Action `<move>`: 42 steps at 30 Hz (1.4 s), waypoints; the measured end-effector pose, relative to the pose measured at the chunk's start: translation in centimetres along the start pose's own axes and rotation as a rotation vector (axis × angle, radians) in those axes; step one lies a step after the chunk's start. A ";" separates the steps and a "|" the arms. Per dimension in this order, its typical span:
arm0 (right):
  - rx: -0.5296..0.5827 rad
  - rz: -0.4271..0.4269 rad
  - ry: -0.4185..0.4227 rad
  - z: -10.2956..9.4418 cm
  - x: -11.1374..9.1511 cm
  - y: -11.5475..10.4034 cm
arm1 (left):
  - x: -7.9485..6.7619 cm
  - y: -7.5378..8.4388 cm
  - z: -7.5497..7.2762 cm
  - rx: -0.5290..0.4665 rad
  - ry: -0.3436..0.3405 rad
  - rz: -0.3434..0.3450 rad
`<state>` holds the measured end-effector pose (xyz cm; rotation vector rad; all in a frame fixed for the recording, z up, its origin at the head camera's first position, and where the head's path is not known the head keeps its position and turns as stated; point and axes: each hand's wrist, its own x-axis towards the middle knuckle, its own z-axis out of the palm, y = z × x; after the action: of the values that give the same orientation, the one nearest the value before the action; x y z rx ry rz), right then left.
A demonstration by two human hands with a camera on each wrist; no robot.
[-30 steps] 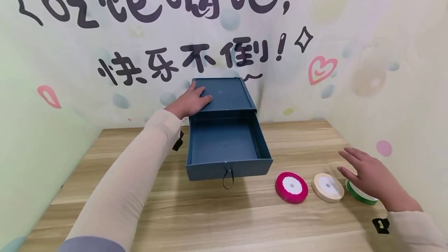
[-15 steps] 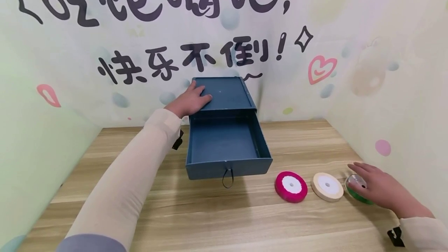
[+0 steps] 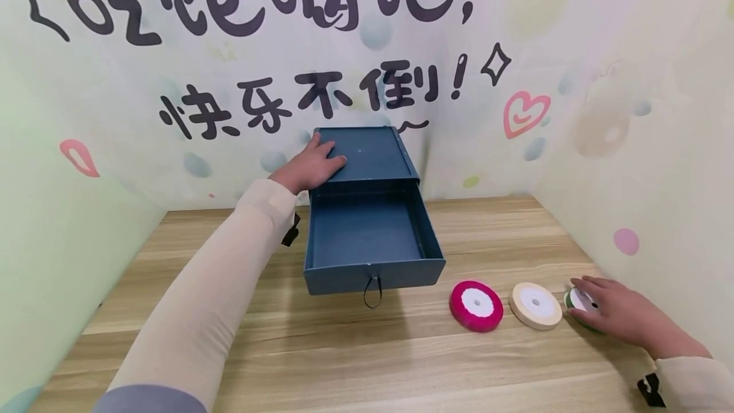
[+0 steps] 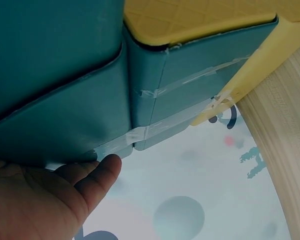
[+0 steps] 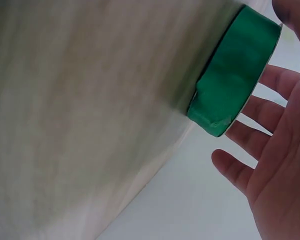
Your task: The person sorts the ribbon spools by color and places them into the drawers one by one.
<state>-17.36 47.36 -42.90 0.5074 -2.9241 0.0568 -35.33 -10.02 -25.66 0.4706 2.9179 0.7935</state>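
Note:
A dark blue drawer box (image 3: 367,153) stands near the back wall, its drawer (image 3: 375,278) pulled out toward me with a black loop (image 3: 373,293) on the front. My left hand (image 3: 309,166) lies on the left part of the box top, fingers spread. In the left wrist view that hand (image 4: 40,202) is beside the box's teal-looking side, which has clear tape across it. At the far right my right hand (image 3: 622,313) hovers over a spool of green ribbon (image 5: 235,72). Its thumb and fingers are spread around the spool's upper edge, still fairly straight.
Left of the green spool lie a cream ribbon spool (image 3: 536,306) and a magenta ribbon spool (image 3: 476,306) on the wooden table (image 3: 258,349). A yellow textured panel (image 4: 200,20) adjoins the box in the left wrist view. Printed walls (image 3: 648,145) enclose the table.
My right hand has moved right and lowered onto the green ribbon spool, its fingers coming around it. My left hand and the drawer box have stayed put.

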 end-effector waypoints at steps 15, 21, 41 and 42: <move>0.031 0.060 -0.081 0.0 0.1 -0.4 | 0.0 -0.1 0.0 -0.003 0.004 0.001; 0.031 0.064 -0.071 -0.1 0.2 -0.6 | 0.0 -0.1 0.0 -0.006 0.007 0.001; 0.025 0.123 -0.125 0.3 0.2 0.2 | 0.1 -0.3 0.1 -0.014 0.009 0.009; 0.025 0.123 -0.126 0.2 0.2 0.2 | 0.1 -0.3 0.1 -0.015 0.007 0.009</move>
<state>-17.67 47.41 -43.08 0.3457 -3.0790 0.0805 -35.47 -10.16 -25.93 0.4804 2.9167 0.8188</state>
